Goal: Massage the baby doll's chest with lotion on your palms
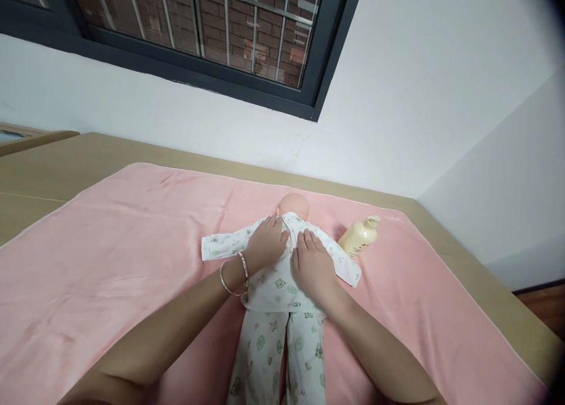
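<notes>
A baby doll (294, 205) lies on a pink blanket, its head toward the wall. It is dressed in a white printed top (282, 287) with its sleeves spread to both sides, and matching printed trousers (262, 346). My left hand (267, 240) rests on the left of the top's chest, fingers stretched out, a bangle on the wrist. On the right of the chest lies my right hand (313, 264), flat with its fingers extended. Both hands are close to the top's front opening and partly cover it. The doll's arms do not show.
The pink blanket (145, 246) covers much of a wooden surface (212, 162). Beside the doll's right-hand sleeve a cream pump bottle (359, 237) lies tilted. A white wall (397, 99) and a dark-framed window (311, 99) with bars stand behind.
</notes>
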Available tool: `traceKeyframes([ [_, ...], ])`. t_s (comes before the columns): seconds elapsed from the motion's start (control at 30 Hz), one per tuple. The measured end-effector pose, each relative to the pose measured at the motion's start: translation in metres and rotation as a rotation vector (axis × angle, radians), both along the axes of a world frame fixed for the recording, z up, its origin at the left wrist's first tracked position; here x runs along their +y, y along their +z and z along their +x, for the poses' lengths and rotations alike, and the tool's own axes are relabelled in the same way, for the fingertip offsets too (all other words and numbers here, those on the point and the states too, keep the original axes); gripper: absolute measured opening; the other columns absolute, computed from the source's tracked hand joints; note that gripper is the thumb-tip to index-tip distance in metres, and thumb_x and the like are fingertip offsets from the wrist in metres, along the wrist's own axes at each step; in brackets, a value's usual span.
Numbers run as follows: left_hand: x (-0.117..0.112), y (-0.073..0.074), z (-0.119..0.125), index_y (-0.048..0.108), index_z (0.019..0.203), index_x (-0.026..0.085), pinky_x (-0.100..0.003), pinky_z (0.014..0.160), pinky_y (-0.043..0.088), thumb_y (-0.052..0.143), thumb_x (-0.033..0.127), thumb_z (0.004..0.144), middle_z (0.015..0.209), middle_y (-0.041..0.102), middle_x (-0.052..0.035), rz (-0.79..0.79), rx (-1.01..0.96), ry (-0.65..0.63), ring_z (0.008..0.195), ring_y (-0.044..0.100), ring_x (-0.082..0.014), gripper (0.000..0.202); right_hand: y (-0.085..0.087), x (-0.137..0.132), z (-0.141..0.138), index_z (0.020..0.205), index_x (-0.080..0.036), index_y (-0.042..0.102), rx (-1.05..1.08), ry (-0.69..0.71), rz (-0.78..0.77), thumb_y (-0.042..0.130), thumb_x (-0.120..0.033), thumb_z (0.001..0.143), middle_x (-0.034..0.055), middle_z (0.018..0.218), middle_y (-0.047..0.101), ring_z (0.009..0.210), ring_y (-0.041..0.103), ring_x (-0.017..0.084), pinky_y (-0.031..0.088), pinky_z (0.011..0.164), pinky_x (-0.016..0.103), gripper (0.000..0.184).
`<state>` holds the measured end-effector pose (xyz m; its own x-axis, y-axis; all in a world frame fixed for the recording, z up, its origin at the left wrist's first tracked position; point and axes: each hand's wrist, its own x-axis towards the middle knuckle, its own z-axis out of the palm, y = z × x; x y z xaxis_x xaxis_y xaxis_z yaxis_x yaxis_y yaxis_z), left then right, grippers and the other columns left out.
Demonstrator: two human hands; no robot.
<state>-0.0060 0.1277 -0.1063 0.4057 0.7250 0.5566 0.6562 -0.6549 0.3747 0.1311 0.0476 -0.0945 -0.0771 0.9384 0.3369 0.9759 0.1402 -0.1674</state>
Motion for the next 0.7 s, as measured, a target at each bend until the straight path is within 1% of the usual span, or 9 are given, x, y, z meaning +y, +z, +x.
traceKeyframes([
  [0.07, 0.001, -0.001, 0.002, 0.059, 0.115, 0.008, -0.053, 0.107, 0.038, 0.037, 0.026, 0.092, 0.121, 0.061, -0.0238, -0.013, 0.045, 0.007, 0.124, 0.053, -0.0323, 0.036, 0.003, -0.002, 0.001, 0.139, -0.007, 0.048, 0.031, 0.006, -0.014, 0.031, -0.028, 0.097, 0.0184, 0.143, 0.049, 0.139, 0.039, 0.031, 0.032, 0.115, 0.048, 0.050],
  [0.13, -0.007, -0.004, 0.006, 0.054, 0.124, 0.004, -0.054, 0.107, 0.037, 0.037, 0.026, 0.093, 0.129, 0.056, -0.0267, -0.020, 0.037, 0.092, 0.129, 0.048, -0.0342, 0.042, 0.007, 0.007, 0.009, 0.139, -0.009, 0.048, 0.090, 0.010, -0.051, 0.027, -0.031, 0.100, 0.0169, 0.145, 0.048, 0.140, 0.038, 0.029, 0.033, 0.114, 0.047, 0.050],
  [0.2, -0.019, -0.008, 0.011, 0.050, 0.129, 0.004, -0.054, 0.107, 0.037, 0.039, 0.027, 0.092, 0.134, 0.053, -0.0273, -0.011, 0.031, 0.156, 0.131, 0.046, -0.0360, 0.045, 0.009, 0.021, 0.021, 0.140, -0.008, 0.047, 0.146, 0.032, -0.068, 0.024, -0.032, 0.101, 0.0163, 0.147, 0.045, 0.142, 0.035, 0.027, 0.031, 0.116, 0.045, 0.051],
  [0.3, -0.033, -0.009, 0.013, 0.050, 0.130, 0.002, -0.055, 0.105, 0.037, 0.040, 0.024, 0.090, 0.134, 0.053, -0.0291, 0.009, 0.098, 0.179, 0.129, 0.048, -0.0384, 0.046, 0.007, 0.036, 0.031, 0.140, -0.008, 0.046, 0.174, 0.080, -0.048, 0.024, -0.030, 0.101, 0.0151, 0.149, 0.043, 0.142, 0.034, 0.024, 0.027, 0.119, 0.043, 0.050],
  [0.4, -0.030, 0.002, 0.007, 0.055, 0.123, 0.002, -0.054, 0.102, 0.041, 0.042, 0.023, 0.090, 0.127, 0.057, -0.0291, 0.002, 0.149, 0.156, 0.124, 0.052, -0.0376, 0.041, 0.005, 0.027, 0.022, 0.143, -0.005, 0.042, 0.107, 0.056, -0.044, 0.025, -0.027, 0.100, 0.0169, 0.149, 0.042, 0.142, 0.034, 0.025, 0.026, 0.119, 0.044, 0.051],
  [0.5, -0.017, 0.016, -0.003, 0.064, 0.105, 0.007, -0.053, 0.102, 0.042, 0.041, 0.019, 0.091, 0.120, 0.062, -0.0247, 0.025, 0.262, 0.033, 0.120, 0.055, -0.0339, 0.030, 0.007, 0.006, 0.004, 0.142, -0.001, 0.043, 0.006, -0.001, -0.048, 0.030, -0.025, 0.098, 0.0205, 0.148, 0.042, 0.142, 0.034, 0.029, 0.027, 0.118, 0.045, 0.052],
  [0.57, -0.012, 0.021, -0.005, 0.065, 0.101, 0.008, -0.053, 0.102, 0.041, 0.038, 0.016, 0.092, 0.120, 0.062, -0.0239, 0.045, 0.337, -0.013, 0.120, 0.055, -0.0324, 0.029, 0.010, -0.003, -0.003, 0.141, -0.001, 0.044, -0.019, -0.024, -0.054, 0.032, -0.025, 0.097, 0.0211, 0.147, 0.044, 0.141, 0.035, 0.030, 0.028, 0.117, 0.044, 0.051],
  [0.6, -0.013, 0.021, -0.004, 0.064, 0.104, 0.007, -0.053, 0.103, 0.041, 0.038, 0.017, 0.093, 0.123, 0.061, -0.0243, 0.044, 0.345, 0.007, 0.121, 0.054, -0.0322, 0.030, 0.012, -0.004, -0.003, 0.141, -0.003, 0.045, -0.010, -0.027, -0.060, 0.032, -0.025, 0.097, 0.0207, 0.146, 0.044, 0.141, 0.036, 0.029, 0.028, 0.117, 0.044, 0.051],
  [0.7, -0.023, 0.016, 0.004, 0.053, 0.126, 0.001, -0.051, 0.104, 0.040, 0.039, 0.023, 0.095, 0.133, 0.054, -0.0275, 0.004, 0.293, 0.164, 0.128, 0.049, -0.0335, 0.041, 0.016, 0.006, 0.007, 0.140, -0.006, 0.046, 0.072, -0.022, -0.090, 0.031, -0.026, 0.098, 0.0194, 0.146, 0.045, 0.140, 0.037, 0.027, 0.030, 0.115, 0.042, 0.049],
])
